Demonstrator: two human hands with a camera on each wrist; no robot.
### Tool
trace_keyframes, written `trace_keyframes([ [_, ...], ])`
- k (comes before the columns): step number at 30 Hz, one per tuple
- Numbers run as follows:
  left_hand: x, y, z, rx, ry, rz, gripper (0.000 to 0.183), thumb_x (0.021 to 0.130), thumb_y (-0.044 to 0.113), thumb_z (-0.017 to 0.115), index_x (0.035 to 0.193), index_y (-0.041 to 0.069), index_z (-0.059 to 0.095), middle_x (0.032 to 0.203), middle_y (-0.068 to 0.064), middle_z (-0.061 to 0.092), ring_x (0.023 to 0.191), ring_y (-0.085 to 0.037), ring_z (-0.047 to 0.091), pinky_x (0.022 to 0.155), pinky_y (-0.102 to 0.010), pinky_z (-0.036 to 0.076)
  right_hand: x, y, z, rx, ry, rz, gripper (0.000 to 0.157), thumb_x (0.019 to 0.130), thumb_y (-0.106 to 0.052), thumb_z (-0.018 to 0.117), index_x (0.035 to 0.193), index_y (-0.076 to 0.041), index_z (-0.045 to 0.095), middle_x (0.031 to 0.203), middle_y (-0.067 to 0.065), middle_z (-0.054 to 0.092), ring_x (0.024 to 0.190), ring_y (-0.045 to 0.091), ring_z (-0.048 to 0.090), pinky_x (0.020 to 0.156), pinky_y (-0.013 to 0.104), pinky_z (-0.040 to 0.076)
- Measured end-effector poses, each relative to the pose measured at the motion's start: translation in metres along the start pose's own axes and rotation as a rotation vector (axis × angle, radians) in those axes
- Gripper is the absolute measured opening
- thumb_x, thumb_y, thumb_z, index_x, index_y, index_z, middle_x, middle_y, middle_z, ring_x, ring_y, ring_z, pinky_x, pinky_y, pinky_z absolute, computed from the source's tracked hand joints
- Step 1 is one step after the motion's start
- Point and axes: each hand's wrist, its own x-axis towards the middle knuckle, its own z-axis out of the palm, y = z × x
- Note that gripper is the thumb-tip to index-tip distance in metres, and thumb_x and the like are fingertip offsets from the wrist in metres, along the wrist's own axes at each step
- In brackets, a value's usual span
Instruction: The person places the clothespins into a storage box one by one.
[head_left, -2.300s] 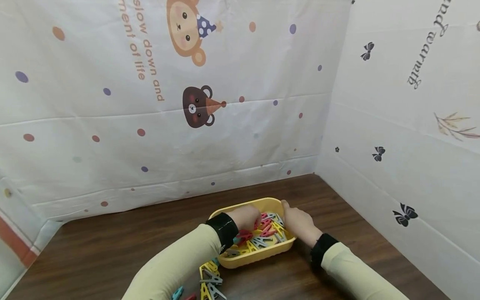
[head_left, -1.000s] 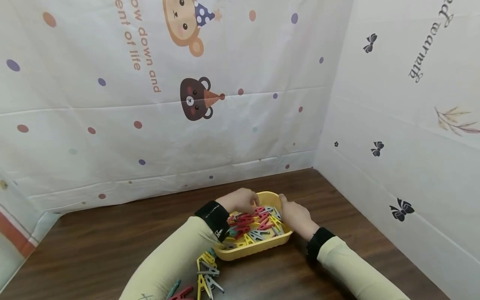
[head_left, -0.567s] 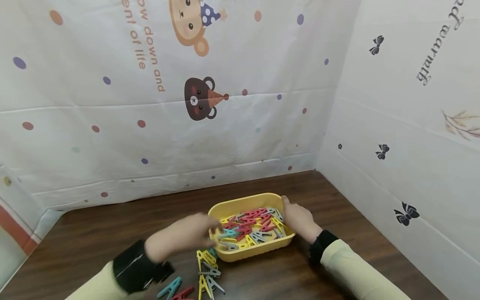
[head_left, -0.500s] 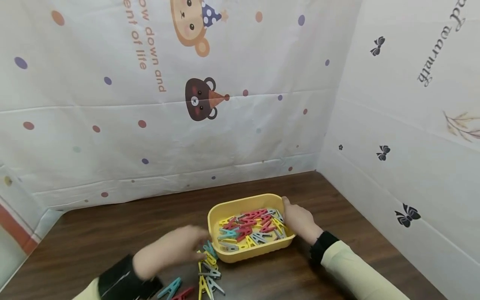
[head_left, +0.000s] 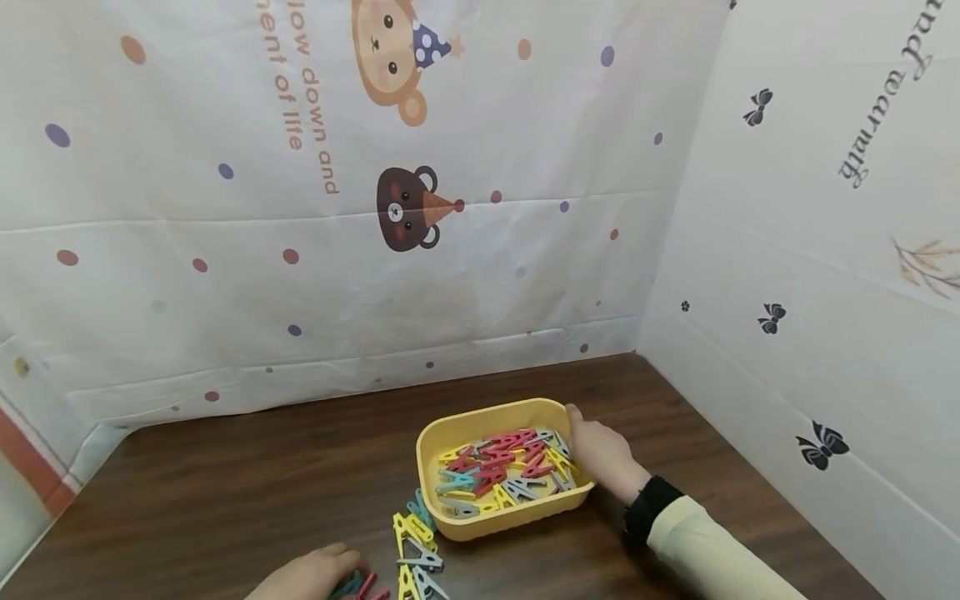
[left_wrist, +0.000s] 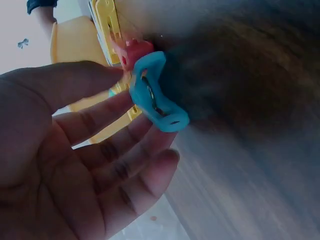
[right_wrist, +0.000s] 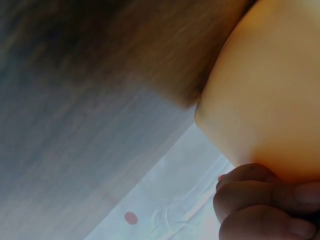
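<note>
A yellow plastic basket holds several red, yellow, grey and blue clothespins. My right hand grips its right end with the thumb at the rim; in the right wrist view curled fingers lie against the basket's outer wall. At the bottom of the head view, my left hand is at a blue clothespin. Thumb and index finger pinch that clothespin in the left wrist view, the other fingers loosely bent. A red clothespin lies right beside it.
A line of loose yellow, grey and blue clothespins lies on the brown wooden table, left of the basket and near its corner. White printed sheets stand behind the table and along its right side.
My left hand has left the basket and come down and left toward the viewer, to the blue and red clothespins on the table. My right hand has stayed on the basket.
</note>
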Motion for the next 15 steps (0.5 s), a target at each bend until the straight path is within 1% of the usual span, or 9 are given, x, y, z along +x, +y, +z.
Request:
trace_keyframes([
  [3,-0.0002,0.003,-0.0006,-0.008,-0.006,0.017,0.048,0.083,0.073,0.068,0.11,0.034,0.069,0.104,0.014,0.065,0.089,0.0,0.059,0.074,-0.032,0.055,-0.0011,0.0014,0.001,0.001,-0.002,-0.008,0.053,0.105,-0.014,0.049,0.153,0.005,0.035,0.065,0.007,0.053,0.054,0.02,0.049,0.05,0.028,0.036],
  [6,-0.0013,0.005,-0.0018,-0.045,-0.022,0.022,0.043,0.085,0.068,0.069,0.108,0.033,0.07,0.1,0.016,0.063,0.085,0.003,0.056,0.072,-0.03,0.054,-0.0021,0.002,0.0024,0.004,-0.004,-0.013,0.053,0.105,-0.014,0.049,0.153,0.005,0.035,0.064,0.007,0.052,0.054,0.019,0.048,0.049,0.028,0.035],
  [9,-0.0034,0.0049,-0.0023,-0.075,-0.021,0.038,0.038,0.087,0.064,0.071,0.108,0.032,0.07,0.098,0.017,0.062,0.083,0.004,0.054,0.07,-0.028,0.052,-0.002,0.0024,0.0034,0.001,-0.001,-0.022,0.053,0.105,-0.014,0.049,0.153,0.005,0.035,0.064,0.007,0.052,0.054,0.019,0.048,0.049,0.028,0.035],
  [13,-0.0046,0.0029,-0.0016,-0.059,-0.003,0.051,0.038,0.085,0.063,0.073,0.108,0.033,0.07,0.099,0.017,0.059,0.082,0.006,0.051,0.069,-0.026,0.051,-0.0001,0.0027,0.0022,-0.009,0.009,-0.032,0.053,0.105,-0.014,0.049,0.152,0.006,0.035,0.066,0.007,0.053,0.055,0.019,0.05,0.05,0.029,0.038],
  [15,-0.0041,0.002,-0.001,-0.037,0.006,0.046,0.04,0.084,0.065,0.073,0.109,0.034,0.07,0.1,0.017,0.059,0.082,0.005,0.05,0.07,-0.026,0.052,0.0008,0.0025,0.0008,-0.016,0.013,-0.034,0.053,0.106,-0.015,0.048,0.152,0.006,0.035,0.067,0.007,0.054,0.057,0.019,0.05,0.051,0.029,0.039],
])
